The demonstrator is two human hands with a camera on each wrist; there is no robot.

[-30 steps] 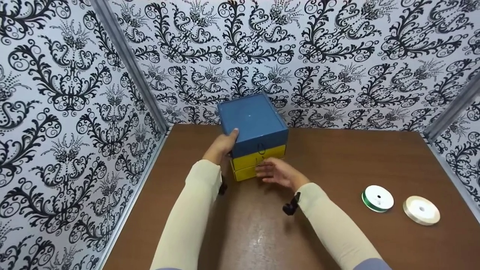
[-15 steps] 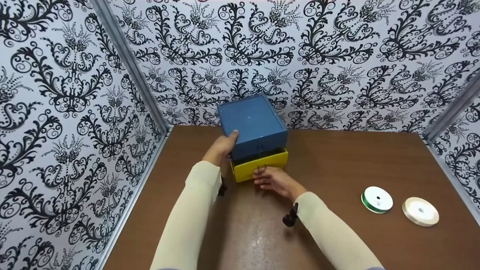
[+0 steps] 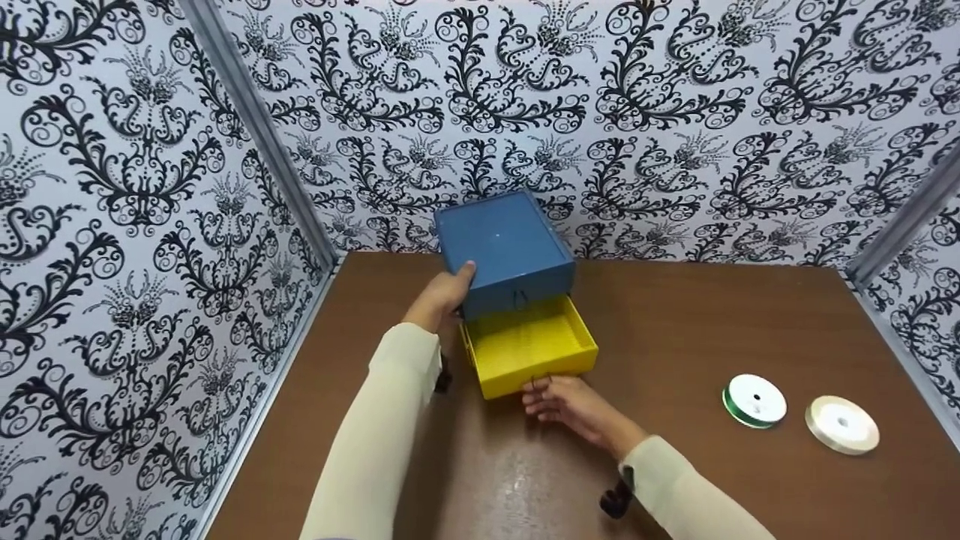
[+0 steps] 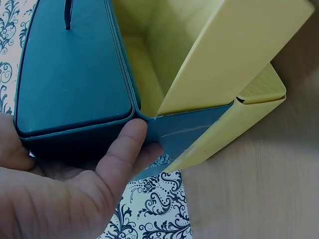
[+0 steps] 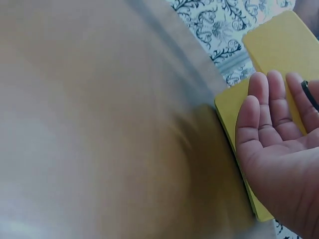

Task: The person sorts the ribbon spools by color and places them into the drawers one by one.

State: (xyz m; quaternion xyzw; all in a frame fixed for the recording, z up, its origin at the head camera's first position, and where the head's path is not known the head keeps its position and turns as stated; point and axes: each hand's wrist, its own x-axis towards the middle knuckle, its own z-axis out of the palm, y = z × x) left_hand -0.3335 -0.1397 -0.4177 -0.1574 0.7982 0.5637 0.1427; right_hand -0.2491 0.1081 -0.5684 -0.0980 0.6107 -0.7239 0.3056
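Note:
A small drawer box (image 3: 499,232) with a blue top stands near the back wall. My left hand (image 3: 444,292) grips its front left corner, thumb over the top edge. In the left wrist view the fingers (image 4: 117,159) press against its blue side. A yellow drawer (image 3: 529,345) juts out under the blue top drawer, and its visible inside holds nothing. At the drawer's front my right hand (image 3: 570,409) pinches a dark loop handle (image 5: 310,95) between thumb and index finger, the other fingers extended. A second yellow drawer front (image 4: 264,89) lies below, pushed in.
Two ribbon spools, one green (image 3: 754,401) and one cream (image 3: 841,424), lie on the brown table (image 3: 675,330) at the right. Patterned wall panels (image 3: 675,150) rise behind the table and at its left.
My right hand has taken the loop handle and drawn the yellow drawer out toward me, uncovering its inside. The left hand stays at the box's corner.

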